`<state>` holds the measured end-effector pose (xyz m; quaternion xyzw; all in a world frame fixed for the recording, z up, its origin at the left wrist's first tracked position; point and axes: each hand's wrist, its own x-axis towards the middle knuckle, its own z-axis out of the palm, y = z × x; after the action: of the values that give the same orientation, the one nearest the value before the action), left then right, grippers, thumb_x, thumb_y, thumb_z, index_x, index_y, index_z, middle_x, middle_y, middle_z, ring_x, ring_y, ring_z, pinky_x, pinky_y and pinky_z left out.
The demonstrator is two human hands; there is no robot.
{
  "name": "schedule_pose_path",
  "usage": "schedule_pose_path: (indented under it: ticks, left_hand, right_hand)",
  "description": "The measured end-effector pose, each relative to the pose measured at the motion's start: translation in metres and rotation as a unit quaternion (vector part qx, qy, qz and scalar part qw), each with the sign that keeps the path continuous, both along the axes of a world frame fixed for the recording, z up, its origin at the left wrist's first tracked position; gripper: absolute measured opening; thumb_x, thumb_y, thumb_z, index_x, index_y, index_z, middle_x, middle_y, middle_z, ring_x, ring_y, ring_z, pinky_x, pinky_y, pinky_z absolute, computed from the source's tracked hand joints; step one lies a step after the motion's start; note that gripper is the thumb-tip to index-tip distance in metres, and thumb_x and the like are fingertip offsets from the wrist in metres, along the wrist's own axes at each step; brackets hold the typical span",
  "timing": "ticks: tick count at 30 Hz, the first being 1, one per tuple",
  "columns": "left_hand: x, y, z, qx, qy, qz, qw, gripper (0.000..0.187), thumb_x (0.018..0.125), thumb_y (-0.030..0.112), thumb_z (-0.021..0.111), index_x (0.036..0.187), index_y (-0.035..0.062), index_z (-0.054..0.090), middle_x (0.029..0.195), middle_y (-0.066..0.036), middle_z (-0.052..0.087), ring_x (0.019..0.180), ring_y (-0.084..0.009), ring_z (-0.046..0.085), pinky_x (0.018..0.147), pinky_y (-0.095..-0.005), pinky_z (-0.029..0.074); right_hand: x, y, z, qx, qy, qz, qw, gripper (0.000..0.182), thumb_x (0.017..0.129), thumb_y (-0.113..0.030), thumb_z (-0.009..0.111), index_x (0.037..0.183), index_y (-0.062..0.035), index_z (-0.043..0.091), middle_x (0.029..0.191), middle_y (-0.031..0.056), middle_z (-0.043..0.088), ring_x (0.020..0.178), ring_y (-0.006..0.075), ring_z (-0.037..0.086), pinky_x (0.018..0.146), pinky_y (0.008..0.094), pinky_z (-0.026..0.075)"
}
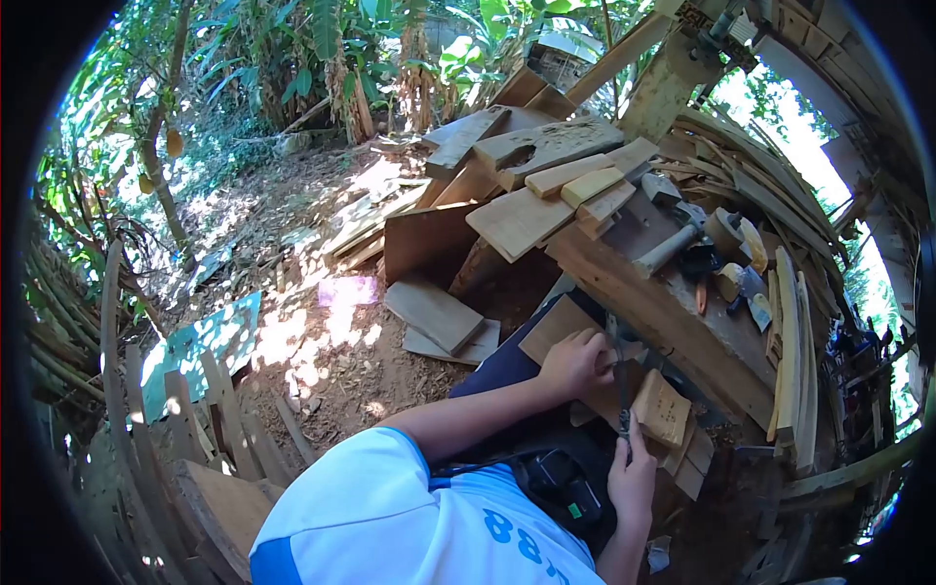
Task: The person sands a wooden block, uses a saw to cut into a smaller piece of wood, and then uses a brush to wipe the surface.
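My left hand [577, 363] presses flat on a wooden board [552, 326] that lies across my lap by the workbench edge. My right hand [634, 476] grips the handle of a thin dark metal tool [620, 375], which stands upright with its tip against the board beside my left fingers. A small carved wooden block [663, 408] sits just right of the tool.
The workbench [673, 312] carries a hammer [675, 244], small tools and stacked boards [546, 185]. Planks and offcuts [434, 312] lie on the dirt ground to the left. A black device [561, 483] hangs on my chest. Curved wood strips [792, 341] line the right.
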<state>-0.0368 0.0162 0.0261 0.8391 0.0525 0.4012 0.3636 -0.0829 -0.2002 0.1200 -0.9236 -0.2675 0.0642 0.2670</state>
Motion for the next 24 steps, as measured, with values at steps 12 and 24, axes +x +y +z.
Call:
schedule_pose_path:
  ticks: [12,24]
  left_hand:
    - [-0.002,0.009,0.005,-0.034,0.046,0.016,0.998,0.040,0.079,0.039,0.078,0.094,0.0083,0.057,0.096,-0.015,0.062,0.092,-0.0392,0.066,0.075,-0.0492,0.055]
    - [-0.005,0.010,0.007,-0.015,0.082,0.051,0.995,0.041,0.075,0.033,0.078,0.099,0.0076,0.058,0.101,-0.016,0.064,0.095,-0.0386,0.066,0.076,-0.0492,0.056]
  right_hand:
    - [-0.001,0.012,0.009,-0.016,0.045,-0.002,0.999,0.050,0.106,-0.009,0.046,0.156,-0.0104,0.045,0.126,0.0293,0.067,0.115,0.0437,0.067,0.097,0.0479,0.054]
    - [0.006,0.015,0.012,-0.031,0.005,0.014,0.999,0.049,0.108,-0.011,0.046,0.157,-0.0150,0.046,0.128,0.0293,0.065,0.118,0.0443,0.064,0.098,0.0498,0.053]
